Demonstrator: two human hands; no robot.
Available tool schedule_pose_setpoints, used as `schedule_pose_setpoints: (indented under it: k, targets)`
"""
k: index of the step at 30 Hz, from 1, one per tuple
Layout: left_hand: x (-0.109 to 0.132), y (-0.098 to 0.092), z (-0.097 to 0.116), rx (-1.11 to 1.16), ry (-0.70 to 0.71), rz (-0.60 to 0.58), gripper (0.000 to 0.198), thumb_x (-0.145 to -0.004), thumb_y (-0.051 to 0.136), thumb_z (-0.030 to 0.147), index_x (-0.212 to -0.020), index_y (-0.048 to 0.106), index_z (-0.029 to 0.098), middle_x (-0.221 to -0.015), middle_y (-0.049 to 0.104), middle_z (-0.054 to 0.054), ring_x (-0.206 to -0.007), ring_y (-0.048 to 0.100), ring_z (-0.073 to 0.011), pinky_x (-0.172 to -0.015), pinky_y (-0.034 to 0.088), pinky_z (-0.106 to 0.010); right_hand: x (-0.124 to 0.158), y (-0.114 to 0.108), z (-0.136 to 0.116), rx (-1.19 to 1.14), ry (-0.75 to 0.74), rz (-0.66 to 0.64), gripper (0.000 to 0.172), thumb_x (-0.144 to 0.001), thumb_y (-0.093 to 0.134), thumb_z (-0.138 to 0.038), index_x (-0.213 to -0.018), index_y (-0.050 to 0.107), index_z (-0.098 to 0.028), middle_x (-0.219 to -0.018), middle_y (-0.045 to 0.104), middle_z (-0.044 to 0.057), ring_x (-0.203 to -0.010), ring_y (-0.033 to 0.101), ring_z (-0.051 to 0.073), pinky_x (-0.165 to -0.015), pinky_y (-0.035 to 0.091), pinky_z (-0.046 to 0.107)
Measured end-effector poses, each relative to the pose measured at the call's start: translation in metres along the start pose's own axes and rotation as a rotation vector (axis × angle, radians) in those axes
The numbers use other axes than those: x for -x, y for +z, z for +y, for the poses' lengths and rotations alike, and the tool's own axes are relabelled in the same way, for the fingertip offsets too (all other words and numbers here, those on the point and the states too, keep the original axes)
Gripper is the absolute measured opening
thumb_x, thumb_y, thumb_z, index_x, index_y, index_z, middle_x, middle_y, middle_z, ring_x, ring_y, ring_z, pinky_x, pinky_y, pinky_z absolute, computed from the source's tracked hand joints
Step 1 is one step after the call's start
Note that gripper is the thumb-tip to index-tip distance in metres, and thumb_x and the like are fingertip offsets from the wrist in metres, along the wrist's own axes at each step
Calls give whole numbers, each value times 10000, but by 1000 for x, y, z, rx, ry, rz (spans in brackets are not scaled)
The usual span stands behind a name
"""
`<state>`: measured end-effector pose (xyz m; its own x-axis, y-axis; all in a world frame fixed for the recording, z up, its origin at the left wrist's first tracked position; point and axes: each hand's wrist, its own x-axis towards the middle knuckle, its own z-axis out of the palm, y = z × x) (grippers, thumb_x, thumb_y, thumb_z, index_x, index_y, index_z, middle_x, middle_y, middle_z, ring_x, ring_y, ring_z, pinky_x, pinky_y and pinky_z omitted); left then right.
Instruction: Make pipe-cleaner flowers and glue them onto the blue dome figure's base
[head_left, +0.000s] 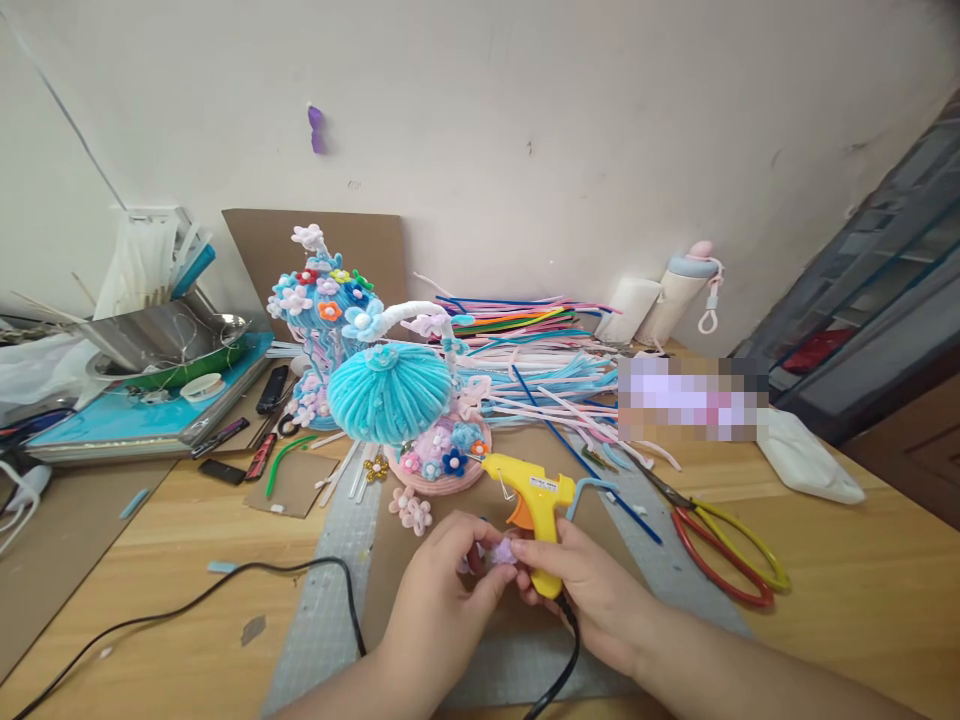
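My left hand (442, 590) is closed, pinching a small fuzzy lilac flower (503, 551) between thumb and fingers. My right hand (596, 590) wraps the handle of a yellow hot glue gun (531, 484), while its thumb reaches over to the lilac flower. The gun's nozzle points left, in front of a fuzzy lamp-shaped craft. That craft has a turquoise ribbed shade (391, 398), a curved white stem (411, 312) and a round pink base (435, 480) covered with pipe-cleaner flowers. Pale pink flowers (411, 510) lie just before the base. Fingers partly hide the lilac piece.
Red-and-yellow scissors (731, 550) lie right of the grey cutting mat (319, 610). Bundles of pipe cleaners (540, 365) spread behind. A second flowered craft (322, 300) stands at back left, near a metal pot (161, 340). The black cord (225, 580) crosses the table's left side.
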<state>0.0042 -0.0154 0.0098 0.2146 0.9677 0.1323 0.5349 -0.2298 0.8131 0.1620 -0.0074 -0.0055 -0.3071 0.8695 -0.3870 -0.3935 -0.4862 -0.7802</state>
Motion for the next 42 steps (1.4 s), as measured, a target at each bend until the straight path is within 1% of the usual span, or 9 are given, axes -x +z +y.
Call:
schedule_pose_setpoints:
  k: [3, 6, 12, 17, 24, 31, 35, 39, 42]
  targets:
    - [0, 0, 1, -1, 11, 2, 95, -767, 617, 163, -842, 608, 219, -809, 618, 5, -704, 535, -133, -626, 422, -242, 1, 1, -1, 4, 17, -3, 201, -713, 701, -222, -837, 557, -159, -621, 586, -23, -526, 517, 75, -478, 392, 180]
    - [0, -1, 1, 2, 22, 11, 110, -765, 619, 154, -850, 614, 225, -819, 623, 6, -709, 541, -132, -628, 426, -241, 2, 2, -2, -9, 33, 5, 215, -700, 718, -220, -834, 562, -158, -643, 590, -22, -535, 520, 71, -484, 398, 178]
    - [0, 0, -3, 7, 49, 42, 170, -769, 630, 180, -929, 634, 236, -852, 641, -10, -697, 550, -138, -610, 437, -245, 2, 0, 1, -54, 39, 26, 239, -682, 738, -205, -849, 574, -156, -674, 594, -21, -548, 515, 70, -486, 406, 181]
    - [1, 0, -2, -7, 48, 32, 139, -772, 636, 204, -908, 639, 234, -832, 634, -2, -682, 542, -129, -606, 430, -238, 2, 2, 0, -80, 29, 15, 223, -668, 749, -206, -817, 593, -153, -671, 593, -19, -543, 512, 70, -482, 405, 185]
    - [0, 0, -3, -20, 30, 14, 97, -777, 632, 237, -871, 655, 227, -775, 631, -4, -661, 546, -134, -587, 414, -239, 2, 6, -5, -73, 50, 46, 226, -618, 777, -215, -756, 617, -133, -640, 580, -17, -516, 496, 63, -464, 395, 183]
    - [0, 0, -2, -18, 0, -2, 92, -786, 621, 266, -857, 662, 223, -743, 624, -1, -652, 537, -133, -583, 397, -240, 1, 3, -1, -72, 23, 21, 206, -652, 753, -193, -780, 601, -140, -663, 590, -16, -531, 504, 64, -474, 402, 187]
    - [1, 1, -3, -16, -30, -10, 100, -791, 612, 291, -855, 644, 221, -741, 611, 5, -655, 526, -130, -589, 389, -240, 1, 2, -1, -67, 26, 17, 221, -661, 745, -189, -803, 584, -138, -677, 594, -13, -546, 516, 67, -485, 410, 190]
    - [2, 4, -6, -62, -86, 20, 142, -768, 633, 328, -772, 576, 197, -706, 568, 16, -615, 483, -122, -567, 365, -242, 1, 2, -1, -70, 59, 13, 271, -666, 741, -180, -871, 565, -146, -716, 601, -15, -557, 524, 62, -493, 411, 185]
    - [3, 4, -6, -107, -57, 11, 191, -751, 651, 350, -753, 540, 195, -704, 542, 21, -613, 467, -122, -569, 359, -246, -1, 1, 0, -87, 50, 10, 290, -670, 736, -175, -886, 543, -158, -721, 591, -27, -545, 524, 60, -478, 398, 183]
